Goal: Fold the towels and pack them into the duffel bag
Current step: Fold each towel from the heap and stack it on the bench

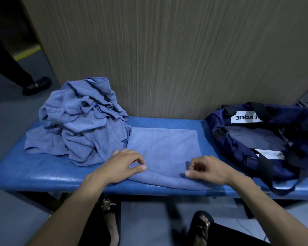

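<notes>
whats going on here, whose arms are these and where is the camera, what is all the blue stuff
No machine here: a person wears one camera on the head, looking down at their own arms. The left hand pinches the near edge of a flat towel spread on a padded blue bench. The right hand is curled at that same edge; whether it grips cloth is unclear. A heap of unfolded towels sits on the left, and an open navy duffel bag on the right.

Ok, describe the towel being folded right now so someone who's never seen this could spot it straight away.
Find the blue padded bench against the wood-grain wall. At its middle, between the crumpled towel heap and the navy duffel bag, lies the flat towel. It is the only towel spread smooth, with both hands at its near edge.
</notes>
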Tool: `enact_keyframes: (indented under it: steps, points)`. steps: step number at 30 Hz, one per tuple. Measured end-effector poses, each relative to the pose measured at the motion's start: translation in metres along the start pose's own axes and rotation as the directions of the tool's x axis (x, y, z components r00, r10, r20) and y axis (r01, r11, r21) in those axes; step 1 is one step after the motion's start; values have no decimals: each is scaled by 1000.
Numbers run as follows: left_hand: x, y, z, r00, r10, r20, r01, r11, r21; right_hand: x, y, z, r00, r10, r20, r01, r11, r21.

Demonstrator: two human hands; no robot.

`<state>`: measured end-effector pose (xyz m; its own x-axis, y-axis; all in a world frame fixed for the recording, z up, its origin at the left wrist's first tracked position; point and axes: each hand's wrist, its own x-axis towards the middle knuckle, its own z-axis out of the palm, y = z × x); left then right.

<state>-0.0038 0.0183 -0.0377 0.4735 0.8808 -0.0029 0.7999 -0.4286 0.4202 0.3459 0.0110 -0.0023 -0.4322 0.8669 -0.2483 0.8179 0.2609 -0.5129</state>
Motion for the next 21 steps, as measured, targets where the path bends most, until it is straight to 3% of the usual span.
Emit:
enact_keyframes:
  steps: [5, 7, 10, 14, 21]
  points:
    - [-12, 2, -5, 992, 24, 124, -28, 999, 33, -22, 4, 9, 998, 20, 60, -19, 1000, -13]
    - [-20, 2, -11, 988, 45, 146, -40, 998, -37, -29, 4, 12, 999, 3, 40, -2, 1000, -22]
    - [-35, 3, -18, 995, 71, 76, -56, 981, -186, -44, 6, 12, 997, -58, -57, 60, 998, 31]
    - [-56, 6, -18, 999, 34, -12, -36, 975, -217, -67, 14, 10, 964, -60, -257, 90, 990, 106]
    - [-74, 14, -11, 995, -43, -87, 17, 961, -275, -85, 22, 17, 931, -1, -366, 71, 981, 178]
